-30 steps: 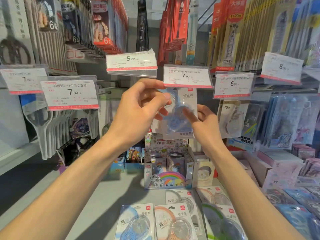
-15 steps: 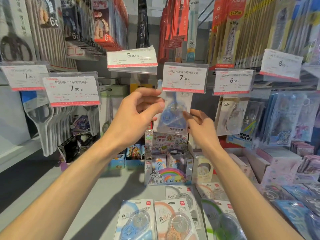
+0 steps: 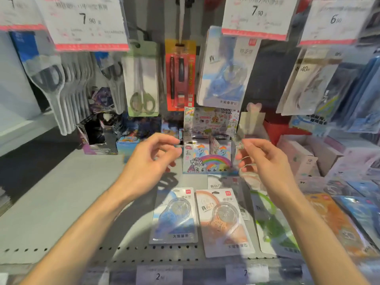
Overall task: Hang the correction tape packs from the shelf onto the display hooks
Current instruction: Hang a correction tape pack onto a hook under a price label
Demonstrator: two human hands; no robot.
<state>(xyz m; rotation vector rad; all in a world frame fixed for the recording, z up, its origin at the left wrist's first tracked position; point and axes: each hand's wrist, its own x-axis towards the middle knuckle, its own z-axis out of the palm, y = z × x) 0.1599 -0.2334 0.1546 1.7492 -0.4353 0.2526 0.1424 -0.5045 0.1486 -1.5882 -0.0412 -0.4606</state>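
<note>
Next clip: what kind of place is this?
Most likely a stationery shop aisle: price tags hang over hooks of carded scissors, and correction tape packs lie on a shelf.

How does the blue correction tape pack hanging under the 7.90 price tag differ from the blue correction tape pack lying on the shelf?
The hanging blue pack is up on a display hook, nearly upright and slightly tilted; the shelf blue pack lies flat, face up, beside an orange pack. The hanging one is partly covered on top by the price tag; the shelf one shows whole. Both have a white card with a blue dispenser under a clear blister. Neither hand touches either.
</note>
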